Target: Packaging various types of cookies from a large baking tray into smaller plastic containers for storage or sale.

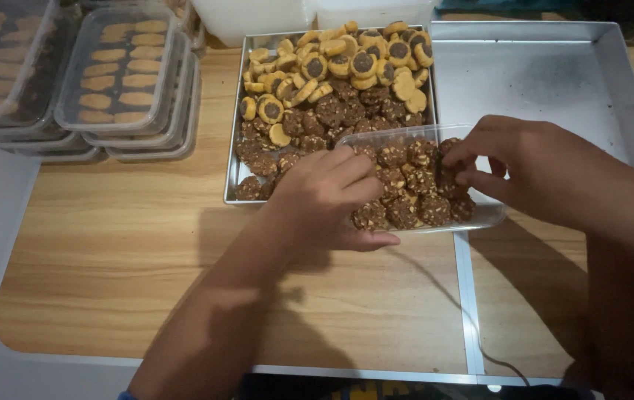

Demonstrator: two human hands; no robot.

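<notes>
A clear plastic container (pixel 480 216) holds several dark brown nut-studded cookies (pixel 413 192). My left hand (pixel 324 200) grips its near left side, thumb under the rim. My right hand (pixel 532 167) pinches a dark cookie (pixel 452 172) at the container's right end. Behind them a metal tray (pixel 231 178) holds several more dark cookies (pixel 332 111) and yellow cookies with dark centres (pixel 346 63).
A second, bare metal tray (pixel 539 81) lies on the right. Stacks of lidded clear boxes of pale cookies (pixel 120 81) stand at the far left on the wooden table (pixel 124 244). A thin cable (pixel 443 289) crosses the table's near right part.
</notes>
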